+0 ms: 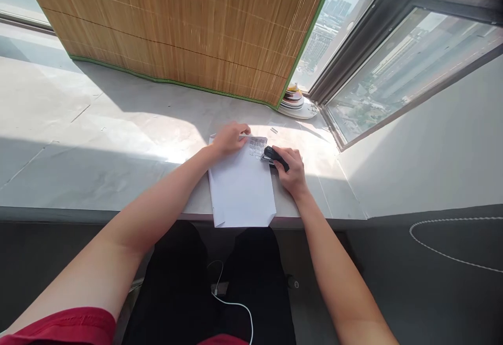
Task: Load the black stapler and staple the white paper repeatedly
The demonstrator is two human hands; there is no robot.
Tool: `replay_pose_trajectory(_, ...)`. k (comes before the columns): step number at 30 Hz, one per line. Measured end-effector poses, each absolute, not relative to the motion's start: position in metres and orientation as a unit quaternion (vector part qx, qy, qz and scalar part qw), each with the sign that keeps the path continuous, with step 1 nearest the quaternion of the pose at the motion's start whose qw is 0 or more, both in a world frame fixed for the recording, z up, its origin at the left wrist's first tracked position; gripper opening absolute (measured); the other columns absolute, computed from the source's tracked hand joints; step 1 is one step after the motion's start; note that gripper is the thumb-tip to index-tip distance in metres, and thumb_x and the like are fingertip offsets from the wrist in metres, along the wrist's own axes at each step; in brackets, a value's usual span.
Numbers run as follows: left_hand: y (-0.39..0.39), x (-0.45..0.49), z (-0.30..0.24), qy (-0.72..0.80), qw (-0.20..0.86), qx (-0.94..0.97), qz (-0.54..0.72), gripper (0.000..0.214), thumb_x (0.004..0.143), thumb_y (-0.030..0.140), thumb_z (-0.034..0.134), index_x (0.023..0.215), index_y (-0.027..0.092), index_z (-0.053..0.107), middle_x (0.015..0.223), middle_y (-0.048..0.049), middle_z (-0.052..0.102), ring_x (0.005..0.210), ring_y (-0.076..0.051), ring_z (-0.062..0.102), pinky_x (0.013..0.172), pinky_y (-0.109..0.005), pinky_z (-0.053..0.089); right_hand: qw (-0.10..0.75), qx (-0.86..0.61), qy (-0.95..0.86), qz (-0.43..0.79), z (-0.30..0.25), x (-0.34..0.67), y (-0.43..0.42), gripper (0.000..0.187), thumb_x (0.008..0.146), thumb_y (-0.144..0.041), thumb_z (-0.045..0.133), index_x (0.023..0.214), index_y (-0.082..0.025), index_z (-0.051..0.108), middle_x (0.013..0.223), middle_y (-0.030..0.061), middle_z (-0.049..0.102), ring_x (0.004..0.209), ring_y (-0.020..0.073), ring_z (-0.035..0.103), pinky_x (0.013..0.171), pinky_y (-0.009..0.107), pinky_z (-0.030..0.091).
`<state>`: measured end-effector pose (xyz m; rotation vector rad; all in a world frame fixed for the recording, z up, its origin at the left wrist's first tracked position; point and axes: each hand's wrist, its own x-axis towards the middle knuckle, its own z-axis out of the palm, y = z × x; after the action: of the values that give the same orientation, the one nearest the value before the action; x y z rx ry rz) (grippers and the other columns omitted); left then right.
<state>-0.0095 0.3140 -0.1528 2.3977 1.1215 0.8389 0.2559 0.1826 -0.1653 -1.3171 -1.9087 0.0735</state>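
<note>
A stack of white paper (241, 188) lies on the pale ledge, its lower end jutting past the front edge and its bottom corners slightly curled. Rows of many staples (257, 147) cover its upper right part. My left hand (230, 140) grips the paper at its top edge, fingers curled at the far side and thumb on the sheet. A black stapler (276, 157) is in my right hand (291, 169), its nose over the paper's right edge just below the stapled rows. My right fingers wrap round the stapler's body.
Loose staple strips (274, 130) lie beyond the paper. Stacked plates (293, 101) stand in the window corner, beside a hanging bamboo blind (188, 25). The tiled ledge (78, 172) ends at a front edge above my legs. A white cable (239, 304) hangs over my lap.
</note>
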Motion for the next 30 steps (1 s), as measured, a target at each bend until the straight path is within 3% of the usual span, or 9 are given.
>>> replay_pose_trajectory(3,0.306,-0.007,-0.148,0.343,0.148,0.874,0.31,0.04,0.094,0.029,0.069,0.134,0.024,0.069,0.161,-0.0136,0.057,0.15,-0.036,0.05,0.124,-0.056,0.039,0.397,-0.504,-0.767,0.01,-0.168,0.253,0.183,0.05,0.104,-0.019,0.056,0.148,-0.038,0.069,0.124,0.0064,0.074,0.113,0.0287,0.066,0.101,0.054,0.058)
replay_pose_trajectory(5,0.3,-0.006,-0.149,0.283,0.168,0.906,0.267,0.044,0.097,0.04,0.07,0.138,0.024,0.067,0.167,-0.0132,0.052,0.156,-0.035,0.046,0.128,-0.055,0.035,0.411,-0.488,-0.77,0.011,-0.17,0.255,0.185,0.053,0.105,-0.018,0.055,0.151,-0.04,0.067,0.123,0.0064,0.073,0.112,0.0274,0.066,0.099,0.051,0.06)
replay_pose_trajectory(9,0.287,0.004,-0.159,0.233,0.198,0.94,0.155,0.072,0.096,0.061,0.071,0.156,0.024,0.055,0.176,-0.0157,0.041,0.163,-0.036,0.037,0.134,-0.06,0.023,0.413,-0.477,-0.776,0.002,-0.172,0.257,0.187,0.055,0.106,-0.019,0.055,0.154,-0.043,0.064,0.125,0.0063,0.071,0.112,0.0271,0.065,0.099,0.051,0.06)
replay_pose_trajectory(14,0.281,0.018,-0.165,0.251,0.196,0.939,0.129,0.083,0.098,0.067,0.065,0.166,0.023,0.045,0.178,-0.017,0.038,0.164,-0.036,0.034,0.135,-0.064,0.019,0.391,-0.496,-0.775,0.0,-0.171,0.256,0.187,0.055,0.107,-0.018,0.054,0.154,-0.043,0.064,0.127,0.0073,0.071,0.115,0.0277,0.065,0.101,0.052,0.059)
replay_pose_trajectory(30,0.277,0.018,-0.154,0.252,0.22,0.934,0.121,0.082,0.096,0.069,0.065,0.163,0.025,0.049,0.174,-0.0151,0.044,0.159,-0.037,0.04,0.134,-0.061,0.02,0.356,-0.509,-0.783,-0.013,-0.17,0.252,0.188,0.059,0.106,-0.015,0.052,0.155,-0.046,0.063,0.126,0.0067,0.068,0.11,0.0276,0.062,0.098,0.049,0.057)
